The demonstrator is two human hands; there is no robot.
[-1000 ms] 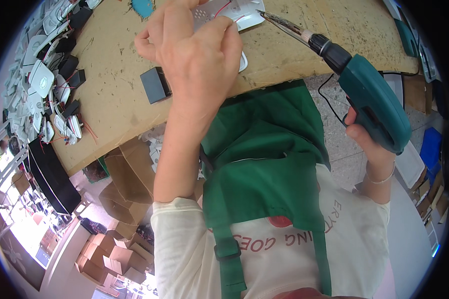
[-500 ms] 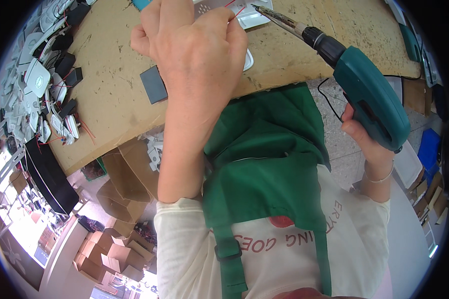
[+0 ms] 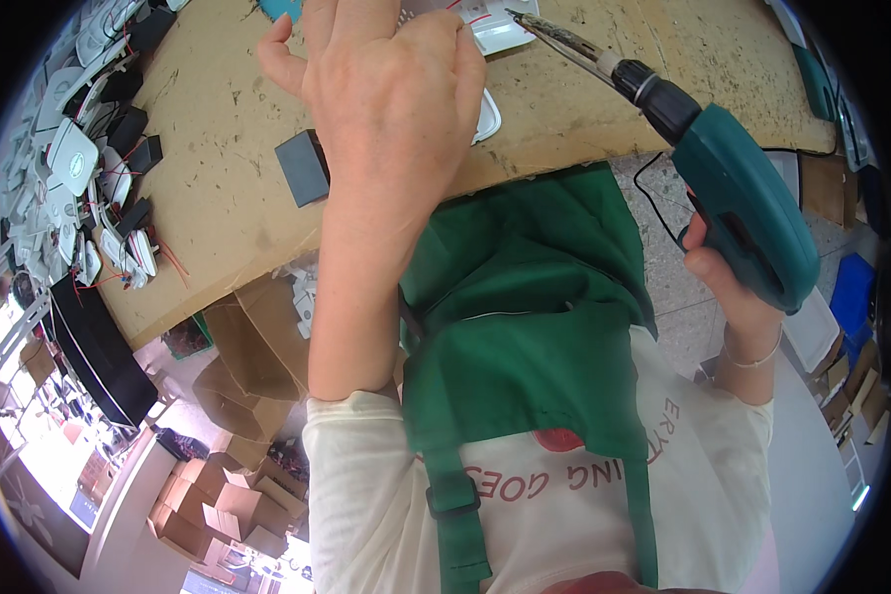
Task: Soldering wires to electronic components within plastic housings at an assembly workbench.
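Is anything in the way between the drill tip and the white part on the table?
Nothing visible does. The drill, held in the right hand, has its bit tip right at the white part. The left hand rests beside it and covers part of it, but not the bit's path.

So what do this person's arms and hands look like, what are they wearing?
Both hands are bare, no gloves. The left hand tops a bare forearm, with a cream long sleeve pushed up near the elbow. The right hand has a thin bracelet at the wrist; the cream sleeve starts just below it.
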